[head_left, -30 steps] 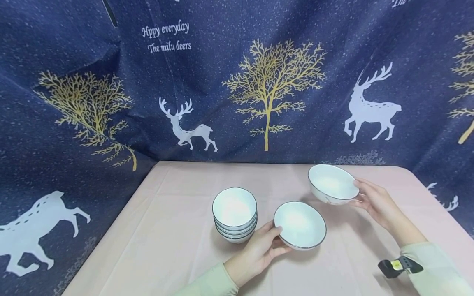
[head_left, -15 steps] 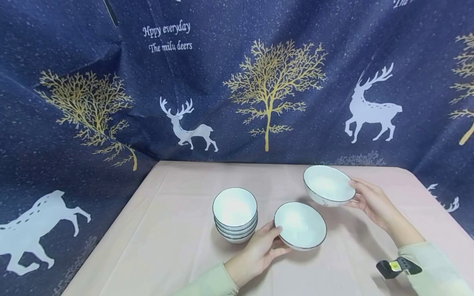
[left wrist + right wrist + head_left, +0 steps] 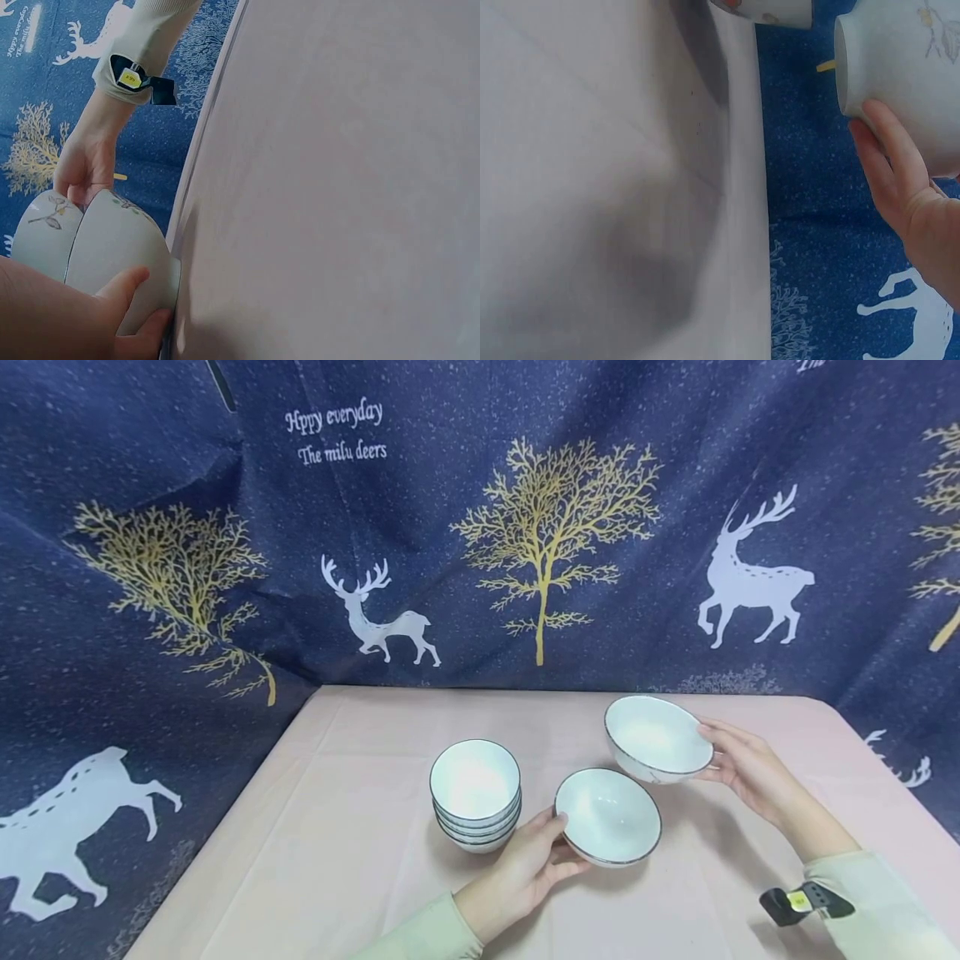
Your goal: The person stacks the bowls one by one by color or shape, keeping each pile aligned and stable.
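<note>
My left hand [image 3: 525, 868] grips a white bowl with a dark rim [image 3: 609, 818] by its left side, thumb at the rim and fingers beneath. Behind it and to the right, my right hand [image 3: 750, 768] holds another white bowl [image 3: 658, 737] by its right edge, raised off the table and tilted slightly. The right wrist view shows fingers [image 3: 900, 150] under that bowl, near its foot ring. Painted sprigs mark the outside of the bowls in the left wrist view. A stack of several matching bowls [image 3: 476, 781] stands just left of my left hand.
A pale pink cloth covers the table [image 3: 337, 827]. Dark blue fabric [image 3: 420, 527] printed with deer and trees hangs behind and at the left. A black strap device [image 3: 806, 902] sits on my right wrist.
My right hand has moved left and slightly down with its bowl, closer to the bowl in my left hand. The left hand and the stack have stayed in place.
</note>
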{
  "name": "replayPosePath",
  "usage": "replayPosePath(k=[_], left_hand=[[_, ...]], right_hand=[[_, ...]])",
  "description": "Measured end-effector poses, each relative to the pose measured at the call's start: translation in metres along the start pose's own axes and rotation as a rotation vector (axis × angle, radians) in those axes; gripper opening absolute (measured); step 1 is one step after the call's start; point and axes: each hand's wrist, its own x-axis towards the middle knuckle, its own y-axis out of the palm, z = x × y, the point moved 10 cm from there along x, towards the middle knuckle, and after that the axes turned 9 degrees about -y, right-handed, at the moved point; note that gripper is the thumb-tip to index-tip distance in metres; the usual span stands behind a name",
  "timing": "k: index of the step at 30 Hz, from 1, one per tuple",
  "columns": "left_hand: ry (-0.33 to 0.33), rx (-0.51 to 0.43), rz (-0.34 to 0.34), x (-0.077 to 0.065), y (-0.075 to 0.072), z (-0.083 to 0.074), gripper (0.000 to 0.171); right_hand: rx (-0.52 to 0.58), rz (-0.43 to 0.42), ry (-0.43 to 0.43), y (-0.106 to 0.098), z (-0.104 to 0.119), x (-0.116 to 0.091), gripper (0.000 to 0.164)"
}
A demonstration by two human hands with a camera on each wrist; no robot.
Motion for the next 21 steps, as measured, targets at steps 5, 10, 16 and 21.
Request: replayPosePath(k=[5,10,16,21], left_hand=[[0.006,-0.008,0.008,0.000,0.000,0.000,0.055],[0.010,-0.021,0.004,0.001,0.000,0.001,0.055],[0.014,-0.028,0.001,0.000,0.000,0.001,0.053],[0.025,-0.018,0.010,0.000,0.000,0.000,0.050]], right_hand=[[-0.006,0.031,0.007,0.009,0.000,-0.001,0.021],[-0.017,0.056,0.017,0.016,-0.002,0.000,0.024],[-0.002,0.102,0.025,0.029,-0.003,-0.001,0.030],[-0.027,0.131,0.026,0.039,-0.004,-0.001,0.030]])
